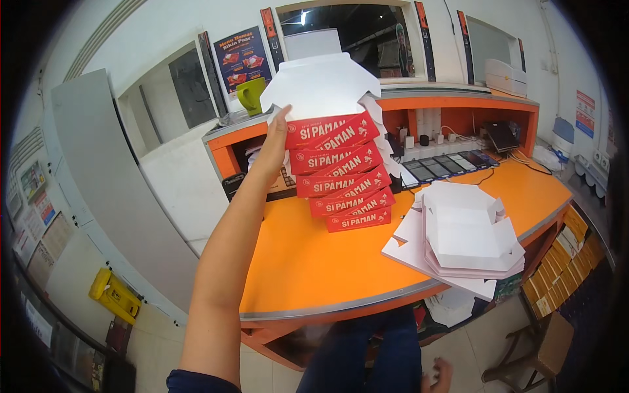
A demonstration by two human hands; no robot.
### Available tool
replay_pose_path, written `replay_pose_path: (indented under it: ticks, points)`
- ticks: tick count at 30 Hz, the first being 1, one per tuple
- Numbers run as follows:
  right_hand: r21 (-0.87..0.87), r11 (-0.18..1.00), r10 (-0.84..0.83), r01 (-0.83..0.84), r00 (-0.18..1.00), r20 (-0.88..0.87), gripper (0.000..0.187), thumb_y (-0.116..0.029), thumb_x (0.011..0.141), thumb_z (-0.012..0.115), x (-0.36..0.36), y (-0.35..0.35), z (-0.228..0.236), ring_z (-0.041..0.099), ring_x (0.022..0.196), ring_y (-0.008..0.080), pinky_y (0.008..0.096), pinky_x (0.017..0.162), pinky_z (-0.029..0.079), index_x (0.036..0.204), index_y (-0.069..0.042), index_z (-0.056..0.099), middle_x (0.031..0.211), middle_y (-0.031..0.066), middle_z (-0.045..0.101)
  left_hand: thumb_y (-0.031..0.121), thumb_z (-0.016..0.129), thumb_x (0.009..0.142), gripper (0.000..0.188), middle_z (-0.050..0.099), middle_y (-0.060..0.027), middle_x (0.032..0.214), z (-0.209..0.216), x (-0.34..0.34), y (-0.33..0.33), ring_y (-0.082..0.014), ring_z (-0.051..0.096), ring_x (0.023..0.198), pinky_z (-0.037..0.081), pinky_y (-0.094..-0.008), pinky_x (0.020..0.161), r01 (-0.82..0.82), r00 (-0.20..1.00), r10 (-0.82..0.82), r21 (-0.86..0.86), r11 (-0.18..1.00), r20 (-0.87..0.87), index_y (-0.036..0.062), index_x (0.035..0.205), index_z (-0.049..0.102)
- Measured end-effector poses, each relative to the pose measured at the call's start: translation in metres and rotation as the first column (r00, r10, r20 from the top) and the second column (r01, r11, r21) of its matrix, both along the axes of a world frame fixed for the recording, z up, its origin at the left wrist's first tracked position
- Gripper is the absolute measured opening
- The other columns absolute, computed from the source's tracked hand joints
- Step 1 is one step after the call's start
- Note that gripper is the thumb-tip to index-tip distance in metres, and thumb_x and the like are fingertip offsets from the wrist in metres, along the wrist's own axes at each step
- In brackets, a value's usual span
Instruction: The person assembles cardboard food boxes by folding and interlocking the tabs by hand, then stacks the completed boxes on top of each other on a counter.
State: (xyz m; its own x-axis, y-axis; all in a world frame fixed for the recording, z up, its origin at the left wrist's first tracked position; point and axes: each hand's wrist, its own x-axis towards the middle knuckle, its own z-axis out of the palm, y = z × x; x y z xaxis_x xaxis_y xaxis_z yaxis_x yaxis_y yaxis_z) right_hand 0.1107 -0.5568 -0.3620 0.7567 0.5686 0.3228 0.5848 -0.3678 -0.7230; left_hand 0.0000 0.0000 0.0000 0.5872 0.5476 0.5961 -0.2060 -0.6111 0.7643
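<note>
A tall stack of red-and-white folded cardboard food boxes (341,188) rises from the orange counter, the boxes set unevenly with their white lids standing up at the back. My left hand (278,131) is at the upper left of the stack, its fingers closed on the left side of the top box (316,133). Low in the picture, beside my legs, my right hand (438,378) hangs with its fingers loosely apart and nothing in it. To the right of the stack lies a pile of flat white cardboard blanks (462,229), overhanging the counter's front edge.
Several phones or tablets (432,169) lie in a row at the back of the orange counter (314,275), with cables and chargers. A green mug (251,96) stands on the shelf above. A brown stool (547,347) is on the floor at right, a yellow bin (114,295) at left.
</note>
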Motion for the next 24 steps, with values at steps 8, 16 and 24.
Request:
replay_pose_path:
  ticks: [8, 16, 24]
  points:
    - [0.276, 0.959, -0.085, -0.062, 0.868, 0.490, 0.040, 0.001, 0.078, 0.064, 0.053, 0.042, 0.158, 0.056, 0.117, 0.0395, 0.0457, 0.101, 0.043, 0.118, 0.002, 0.062, 0.126, 0.0237, 0.059, 0.069, 0.031, 0.101, 0.085, 0.028, -0.0161, 0.160, -0.038, 0.018, -0.021, -0.0296, 0.032, 0.146, 0.026, -0.0428, 0.119, -0.028, 0.944, 0.087, -0.187, 0.982, 0.318, 0.0093, 0.159, 0.016]
    - [-0.154, 0.948, 0.317, -0.278, 0.794, 0.518, 0.048, -0.021, 0.082, 0.078, 0.105, 0.113, 0.235, 0.050, 0.132, 0.0405, 0.0469, 0.111, 0.039, 0.126, -0.006, 0.065, 0.140, 0.0193, 0.057, 0.055, 0.038, 0.106, 0.072, 0.039, -0.0162, 0.153, -0.067, 0.018, -0.034, -0.0281, 0.036, 0.143, 0.030, -0.0405, 0.116, -0.119, 0.967, 0.133, -0.072, 0.990, 0.217, 0.0085, 0.158, 0.021]
    - [-0.361, 0.839, 0.522, -0.407, 0.789, 0.324, 0.038, -0.024, 0.089, 0.069, 0.148, 0.137, 0.229, 0.060, 0.118, 0.0380, 0.0437, 0.102, 0.046, 0.123, -0.009, 0.067, 0.124, 0.0208, 0.066, 0.053, 0.043, 0.105, 0.075, 0.031, -0.0189, 0.157, -0.074, 0.020, -0.039, -0.0300, 0.032, 0.145, 0.028, -0.0418, 0.117, -0.199, 0.949, 0.208, -0.063, 0.978, 0.236, 0.0056, 0.158, 0.019]
